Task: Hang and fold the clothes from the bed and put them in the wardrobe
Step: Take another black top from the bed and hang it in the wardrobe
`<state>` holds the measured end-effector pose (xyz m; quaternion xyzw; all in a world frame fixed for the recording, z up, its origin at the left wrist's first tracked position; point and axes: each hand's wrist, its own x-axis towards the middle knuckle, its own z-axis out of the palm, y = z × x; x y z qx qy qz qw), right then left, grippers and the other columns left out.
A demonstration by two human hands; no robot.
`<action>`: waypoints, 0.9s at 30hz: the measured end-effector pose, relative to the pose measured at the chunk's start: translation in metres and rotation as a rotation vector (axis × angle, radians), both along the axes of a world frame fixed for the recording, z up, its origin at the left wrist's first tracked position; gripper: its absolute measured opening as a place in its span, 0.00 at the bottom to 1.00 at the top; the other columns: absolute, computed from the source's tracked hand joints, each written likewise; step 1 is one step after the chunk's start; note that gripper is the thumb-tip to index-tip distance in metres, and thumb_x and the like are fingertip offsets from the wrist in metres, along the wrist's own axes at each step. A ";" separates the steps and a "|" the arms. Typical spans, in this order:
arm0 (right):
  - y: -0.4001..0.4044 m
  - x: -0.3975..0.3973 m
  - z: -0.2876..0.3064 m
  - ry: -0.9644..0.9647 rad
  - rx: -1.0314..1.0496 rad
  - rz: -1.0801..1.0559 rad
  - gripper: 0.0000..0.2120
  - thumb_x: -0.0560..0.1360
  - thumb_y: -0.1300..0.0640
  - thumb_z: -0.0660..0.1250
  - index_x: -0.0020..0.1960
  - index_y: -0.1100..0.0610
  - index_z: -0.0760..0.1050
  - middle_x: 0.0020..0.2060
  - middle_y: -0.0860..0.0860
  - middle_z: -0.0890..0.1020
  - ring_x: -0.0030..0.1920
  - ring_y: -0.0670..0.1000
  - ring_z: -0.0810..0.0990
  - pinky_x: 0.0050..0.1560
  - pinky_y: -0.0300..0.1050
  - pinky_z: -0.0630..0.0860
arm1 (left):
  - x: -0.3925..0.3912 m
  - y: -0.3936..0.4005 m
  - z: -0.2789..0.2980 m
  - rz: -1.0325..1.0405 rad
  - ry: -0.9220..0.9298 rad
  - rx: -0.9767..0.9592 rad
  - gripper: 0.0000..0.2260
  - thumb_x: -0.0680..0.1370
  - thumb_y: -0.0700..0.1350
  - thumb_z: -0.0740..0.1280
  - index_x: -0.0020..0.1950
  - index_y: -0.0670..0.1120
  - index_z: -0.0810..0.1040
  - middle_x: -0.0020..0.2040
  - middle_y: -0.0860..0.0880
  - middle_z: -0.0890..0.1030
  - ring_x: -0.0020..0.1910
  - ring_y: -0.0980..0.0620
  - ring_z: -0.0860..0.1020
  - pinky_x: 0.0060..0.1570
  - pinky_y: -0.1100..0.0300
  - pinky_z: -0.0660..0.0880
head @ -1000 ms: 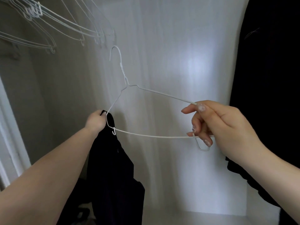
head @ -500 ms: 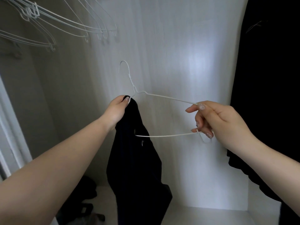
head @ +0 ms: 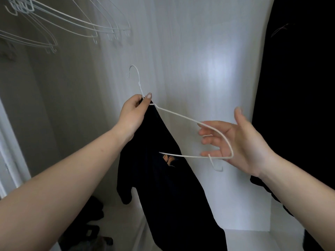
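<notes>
Her left hand pinches the neck of a white wire hanger together with a black garment that drapes down below the fingers. The right hand is spread open, loose fingers just behind the hanger's far corner, gripping nothing, inside the white wardrobe.

Centre frame: our left hand pinches the hanger at its neck, together with a black garment draped below. Our right hand, centre right, is spread loosely behind the hanger's end, fingers relaxed. Upper left: spare hangers. Right edge: dark clothes. White wardrobe wall behind.
</notes>
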<state>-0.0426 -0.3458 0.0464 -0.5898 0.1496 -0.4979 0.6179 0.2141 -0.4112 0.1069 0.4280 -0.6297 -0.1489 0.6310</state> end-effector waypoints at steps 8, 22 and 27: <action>-0.019 0.052 -0.049 0.473 -0.057 -0.164 0.15 0.80 0.63 0.59 0.64 0.54 0.75 0.44 0.48 0.83 0.36 0.42 0.82 0.33 0.36 0.77 | -0.012 0.002 -0.004 -0.042 0.005 0.011 0.19 0.77 0.57 0.63 0.28 0.53 0.67 0.28 0.54 0.63 0.27 0.55 0.62 0.29 0.58 0.59; -0.047 0.061 -0.074 1.689 -1.062 -0.589 0.18 0.78 0.44 0.58 0.59 0.54 0.75 0.55 0.53 0.75 0.53 0.59 0.78 0.42 0.47 0.70 | 0.026 -0.001 -0.010 0.145 -0.013 -0.093 0.18 0.80 0.52 0.62 0.32 0.50 0.62 0.28 0.55 0.61 0.26 0.59 0.60 0.26 0.65 0.60; -0.049 0.025 -0.056 1.515 -1.129 -0.580 0.15 0.78 0.43 0.59 0.53 0.53 0.74 0.54 0.49 0.74 0.53 0.52 0.76 0.45 0.46 0.72 | 0.059 -0.018 -0.027 0.333 -0.073 -0.089 0.19 0.80 0.52 0.61 0.40 0.36 0.68 0.32 0.49 0.65 0.31 0.55 0.63 0.30 0.66 0.62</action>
